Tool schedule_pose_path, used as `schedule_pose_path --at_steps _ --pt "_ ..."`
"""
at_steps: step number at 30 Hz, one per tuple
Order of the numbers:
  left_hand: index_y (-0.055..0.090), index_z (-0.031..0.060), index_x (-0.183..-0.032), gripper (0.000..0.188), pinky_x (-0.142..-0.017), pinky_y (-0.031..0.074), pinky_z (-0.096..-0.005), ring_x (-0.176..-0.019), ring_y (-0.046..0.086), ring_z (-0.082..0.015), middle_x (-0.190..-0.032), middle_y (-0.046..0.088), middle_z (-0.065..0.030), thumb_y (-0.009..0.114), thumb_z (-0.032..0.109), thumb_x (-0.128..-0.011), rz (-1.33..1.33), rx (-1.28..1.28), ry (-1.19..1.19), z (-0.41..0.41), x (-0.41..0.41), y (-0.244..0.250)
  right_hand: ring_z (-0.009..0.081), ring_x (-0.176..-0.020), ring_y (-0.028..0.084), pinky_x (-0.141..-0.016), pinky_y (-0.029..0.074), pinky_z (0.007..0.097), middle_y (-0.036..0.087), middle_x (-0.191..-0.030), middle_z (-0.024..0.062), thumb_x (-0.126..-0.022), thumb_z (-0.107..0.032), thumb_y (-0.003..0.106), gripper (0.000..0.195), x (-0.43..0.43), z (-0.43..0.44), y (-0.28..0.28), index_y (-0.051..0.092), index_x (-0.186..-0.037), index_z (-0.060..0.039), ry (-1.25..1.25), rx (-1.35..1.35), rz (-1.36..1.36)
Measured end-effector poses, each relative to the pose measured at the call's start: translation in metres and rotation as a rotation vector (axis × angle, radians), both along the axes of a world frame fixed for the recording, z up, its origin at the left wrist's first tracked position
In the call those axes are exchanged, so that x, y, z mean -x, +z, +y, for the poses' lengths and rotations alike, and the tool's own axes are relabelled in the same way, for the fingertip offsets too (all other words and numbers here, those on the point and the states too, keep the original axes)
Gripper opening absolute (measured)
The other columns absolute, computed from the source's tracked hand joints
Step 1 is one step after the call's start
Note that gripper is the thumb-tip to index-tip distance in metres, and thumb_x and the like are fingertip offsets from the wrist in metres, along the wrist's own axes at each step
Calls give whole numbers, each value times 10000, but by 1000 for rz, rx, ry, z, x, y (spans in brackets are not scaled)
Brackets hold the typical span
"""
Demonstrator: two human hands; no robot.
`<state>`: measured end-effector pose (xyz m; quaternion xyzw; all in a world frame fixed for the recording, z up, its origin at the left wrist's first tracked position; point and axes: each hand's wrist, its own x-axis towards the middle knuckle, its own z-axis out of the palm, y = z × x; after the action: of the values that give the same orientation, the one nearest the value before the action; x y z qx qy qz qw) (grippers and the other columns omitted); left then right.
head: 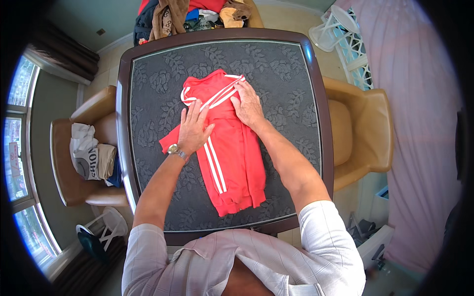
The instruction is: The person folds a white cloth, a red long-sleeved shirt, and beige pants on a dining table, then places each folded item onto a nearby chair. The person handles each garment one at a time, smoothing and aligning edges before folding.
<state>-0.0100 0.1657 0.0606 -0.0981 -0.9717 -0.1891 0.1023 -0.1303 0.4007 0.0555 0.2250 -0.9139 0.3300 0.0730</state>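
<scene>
A red track jacket (229,162) with white stripes lies partly folded on the dark table, its collar at the far end and its ribbed hem towards me. One striped sleeve (222,92) is laid slantwise across the upper part. My left hand (193,127) rests on the jacket's left side with fingers spread, a metal watch on its wrist. Red cloth sticks out to the left beneath that hand. My right hand (247,105) lies palm down at the upper right, its fingertips on the striped sleeve. Neither hand grips the cloth.
The table's brown rim (125,92) surrounds a dark floral cover (292,148). Mixed clothes (200,16) are heaped beyond the far edge. Folded clothes (92,155) lie on the left tan chair (64,166). Another tan chair (370,129) stands right, near a pink curtain (411,148).
</scene>
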Motion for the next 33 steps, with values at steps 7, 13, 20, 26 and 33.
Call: schedule_pose_path --at_steps 7,13,20,26,33 --pt "646 42 -1406 568 -1088 477 -542 -1289 596 -375 -1426 631 -176 803 335 -946 -46 -42 272 -56 -50 10 363 -1067 672 -946 562 461 685 -1094 157 -963 -52 721 234 -60 29 22 705 -1197 -57 -95 151 19" --pt "750 58 -1135 386 -944 547 -473 -1066 673 -352 -1158 724 -148 870 324 -882 -176 22 217 -101 -59 1 355 -1157 609 -988 554 459 641 -1168 139 -930 -107 755 324 -95 33 14 700 -1249 -94 -66 -54 -111" --pt "703 40 -937 202 -686 536 -318 -743 642 -125 -797 692 -1 870 142 -885 -739 -688 271 -126 -32 46 356 -1208 580 -1063 527 455 621 -1246 120 -928 -33 678 401 -91 44 12 670 -1317 -129 -27 -59 -238" --pt "694 60 -947 250 -1040 551 -431 -1212 685 -363 -1304 678 -226 893 134 -816 -334 -386 -3 -120 -60 55 349 -1217 578 -1076 519 451 624 -1251 111 -928 -34 689 387 -87 42 11 668 -1300 -140 -33 -55 -300" --pt "742 61 -1004 333 -1049 547 -480 -1192 691 -411 -1249 714 -251 929 267 -820 -160 -251 281 -91 -99 18 344 -1183 608 -1048 528 446 652 -1196 118 -918 -55 723 369 -86 42 9 685 -1275 -135 -43 -37 -301"
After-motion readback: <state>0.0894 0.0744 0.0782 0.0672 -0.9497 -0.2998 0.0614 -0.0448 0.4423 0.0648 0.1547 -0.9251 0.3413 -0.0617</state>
